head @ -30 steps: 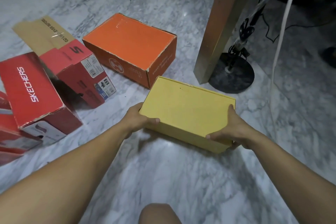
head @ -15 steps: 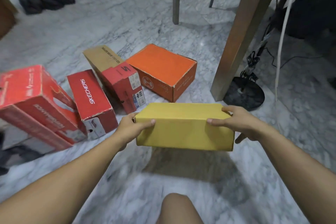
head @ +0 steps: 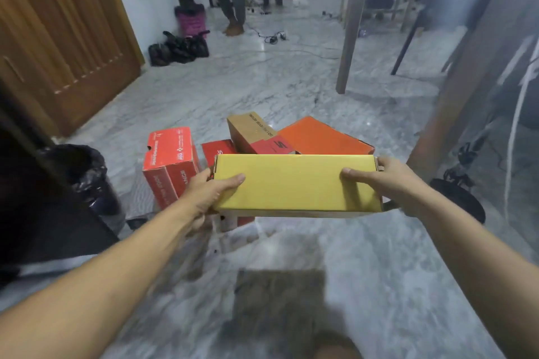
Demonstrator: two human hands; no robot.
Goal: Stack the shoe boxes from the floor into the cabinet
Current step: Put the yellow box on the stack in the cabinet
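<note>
yellow shoe box (head: 294,183) is clamped endwise by your left hand (head: 211,194) and right hand (head: 388,183) (fingers wrapped); uneven squeeze could tilt or drop it.

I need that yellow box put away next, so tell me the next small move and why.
Probably turn left with the yellow box and carry it toward the dark furniture, possibly the cabinet. Both hands, left hand and right hand, grip its ends, and its shadow on the floor suggests it is lifted clear.

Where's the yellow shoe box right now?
In the head view's centre, the yellow shoe box is held off the floor between the left hand and right hand, before the orange box.
</note>
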